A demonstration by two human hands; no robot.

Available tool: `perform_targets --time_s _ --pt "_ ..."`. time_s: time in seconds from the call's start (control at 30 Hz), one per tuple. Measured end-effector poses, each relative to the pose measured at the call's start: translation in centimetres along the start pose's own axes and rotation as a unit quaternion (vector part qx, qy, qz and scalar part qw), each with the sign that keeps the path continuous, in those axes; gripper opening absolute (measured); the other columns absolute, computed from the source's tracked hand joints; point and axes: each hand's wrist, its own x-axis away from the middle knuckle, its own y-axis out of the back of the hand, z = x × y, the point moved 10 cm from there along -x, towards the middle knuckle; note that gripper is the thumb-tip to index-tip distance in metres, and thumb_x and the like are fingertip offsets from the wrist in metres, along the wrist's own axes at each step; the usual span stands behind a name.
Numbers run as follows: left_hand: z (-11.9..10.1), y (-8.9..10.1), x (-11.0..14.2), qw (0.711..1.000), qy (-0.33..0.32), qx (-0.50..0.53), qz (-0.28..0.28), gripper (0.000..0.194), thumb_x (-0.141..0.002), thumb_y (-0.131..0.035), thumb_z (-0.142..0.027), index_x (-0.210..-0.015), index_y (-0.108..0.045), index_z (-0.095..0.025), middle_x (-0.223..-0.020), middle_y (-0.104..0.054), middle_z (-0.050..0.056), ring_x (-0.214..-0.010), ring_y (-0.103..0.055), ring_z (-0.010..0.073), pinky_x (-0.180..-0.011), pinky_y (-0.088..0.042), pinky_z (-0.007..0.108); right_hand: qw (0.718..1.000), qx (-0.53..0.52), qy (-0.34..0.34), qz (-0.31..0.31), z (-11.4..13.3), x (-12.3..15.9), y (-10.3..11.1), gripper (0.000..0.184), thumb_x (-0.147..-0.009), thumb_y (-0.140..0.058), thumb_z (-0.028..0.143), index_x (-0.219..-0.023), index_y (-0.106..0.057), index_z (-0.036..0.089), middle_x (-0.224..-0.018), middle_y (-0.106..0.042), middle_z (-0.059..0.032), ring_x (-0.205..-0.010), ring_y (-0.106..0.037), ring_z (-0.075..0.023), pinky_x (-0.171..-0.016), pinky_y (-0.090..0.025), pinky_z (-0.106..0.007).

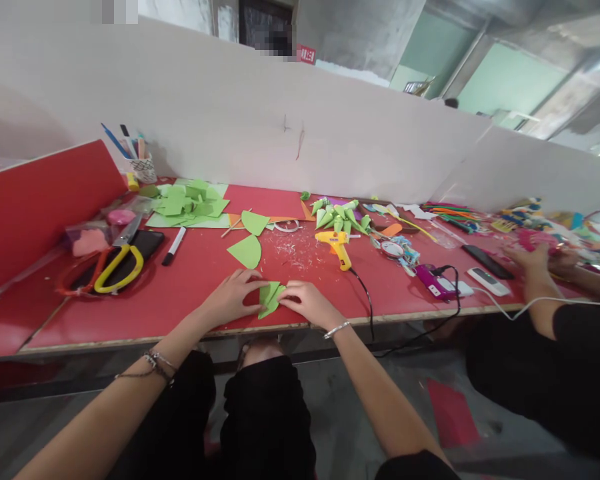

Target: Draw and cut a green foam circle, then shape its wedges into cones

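Near the front edge of the red tabletop, a piece of green paper (267, 301) lies between my two hands. My left hand (234, 295) holds its left side, thumb and forefinger on the sheet. At the right side, the fingers of my right hand (310, 301) pinch a folded or overlapping part of it. Just beyond lie two green paper fan shapes (246, 252), their points and curves touching or nearly so. A yellow glue gun (337, 248) rests on its side to the right. Behind it sits a pile of green paper cones (337, 217).
Large scissors (123, 267) lie over a dark phone at left, beside a marker (174, 247). Green paper scraps (190, 202) are heaped behind. A purple power socket (435, 283) and cables lie at right. A co-worker's arm (537, 287) reaches over the table's right end.
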Motion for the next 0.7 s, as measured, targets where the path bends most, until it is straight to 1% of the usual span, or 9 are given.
perform_targets --time_s 0.07,0.17,0.2,0.23,0.3,0.4,0.5,0.57,0.7 --pt "0.0 0.0 0.0 1.0 -0.014 0.012 -0.011 0.039 -0.075 -0.052 -0.044 -0.11 -0.056 -0.027 -0.113 -0.05 0.004 -0.105 -0.042 0.0215 -0.091 -0.032 0.036 0.998 0.051 0.027 -0.023 0.5 0.1 0.4 0.015 -0.081 -0.053 0.024 -0.079 -0.066 0.017 -0.08 -0.054 -0.0045 -0.079 -0.051 -0.0141 -0.072 -0.042 -0.026" --pt "-0.3 -0.2 0.0 0.999 -0.034 0.023 -0.018 0.029 -0.075 -0.053 -0.036 -0.102 -0.059 -0.027 -0.11 -0.052 0.003 -0.105 -0.042 0.0215 -0.091 -0.032 0.037 0.99 0.107 0.071 -0.063 1.3 0.1 1.3 0.014 -0.079 -0.055 0.026 -0.074 -0.066 0.018 -0.104 -0.051 -0.0077 -0.099 -0.044 -0.0193 -0.086 -0.038 -0.034" --pt "-0.5 -0.3 0.1 0.999 -0.041 0.029 -0.015 0.027 -0.075 -0.053 -0.034 -0.1 -0.06 -0.025 -0.108 -0.053 0.003 -0.104 -0.043 0.0209 -0.091 -0.033 0.036 0.988 0.111 0.085 -0.063 1.5 0.0 1.3 0.014 -0.079 -0.055 0.026 -0.074 -0.066 0.019 -0.111 -0.049 -0.0073 -0.105 -0.041 -0.0204 -0.09 -0.035 -0.036" --pt "-0.7 -0.4 0.1 0.998 -0.048 0.037 -0.011 0.026 -0.075 -0.053 -0.031 -0.099 -0.059 -0.024 -0.106 -0.054 0.004 -0.102 -0.045 0.0201 -0.089 -0.034 0.034 0.988 0.105 0.097 -0.052 1.6 -0.1 1.2 0.013 -0.08 -0.055 0.026 -0.074 -0.065 0.019 -0.113 -0.049 -0.0068 -0.107 -0.04 -0.0204 -0.091 -0.034 -0.036" --pt "-1.2 -0.6 0.0 0.997 -0.059 0.051 -0.001 0.022 -0.074 -0.052 -0.026 -0.095 -0.058 -0.022 -0.102 -0.056 0.004 -0.097 -0.048 0.0184 -0.086 -0.036 0.032 0.992 0.068 0.107 -0.008 1.4 -0.5 0.4 0.013 -0.081 -0.052 0.026 -0.078 -0.063 0.019 -0.105 -0.054 -0.0063 -0.1 -0.046 -0.0177 -0.088 -0.037 -0.034" --pt "-1.7 -0.3 0.0 0.996 -0.067 0.056 -0.004 0.017 -0.072 -0.051 -0.02 -0.088 -0.056 -0.02 -0.095 -0.057 0.003 -0.091 -0.05 0.0176 -0.083 -0.038 0.031 0.996 0.005 0.084 0.037 0.5 -1.1 -0.4 0.012 -0.082 -0.051 0.027 -0.085 -0.058 0.018 -0.088 -0.057 -0.0042 -0.085 -0.051 -0.0145 -0.078 -0.041 -0.028" --pt "-1.8 0.2 0.0 0.996 -0.062 0.06 -0.012 0.011 -0.071 -0.05 -0.019 -0.081 -0.055 -0.02 -0.088 -0.056 0.002 -0.085 -0.051 0.0169 -0.078 -0.039 0.03 0.997 -0.021 0.063 0.033 -0.3 -1.6 -0.5 0.014 -0.08 -0.054 0.03 -0.086 -0.055 0.017 -0.085 -0.056 -0.0032 -0.083 -0.051 -0.0144 -0.076 -0.04 -0.027" --pt "-1.8 0.3 0.0 0.996 -0.056 0.068 -0.013 0.009 -0.074 -0.047 -0.02 -0.079 -0.056 -0.019 -0.085 -0.055 0.003 -0.081 -0.051 0.0161 -0.074 -0.04 0.029 0.997 -0.029 0.06 0.031 -0.6 -1.9 -0.6 0.015 -0.079 -0.055 0.031 -0.083 -0.054 0.017 -0.083 -0.055 -0.0022 -0.08 -0.05 -0.0137 -0.073 -0.039 -0.025" --pt "-1.7 0.4 -0.2 0.995 -0.052 0.08 -0.021 0.018 -0.081 -0.041 -0.023 -0.075 -0.058 -0.018 -0.081 -0.054 0.003 -0.08 -0.05 0.0151 -0.072 -0.04 0.028 0.998 -0.024 0.056 0.027 -0.9 -2.4 -0.9 0.015 -0.079 -0.056 0.031 -0.08 -0.053 0.016 -0.079 -0.052 -0.0012 -0.076 -0.049 -0.0132 -0.07 -0.037 -0.024"
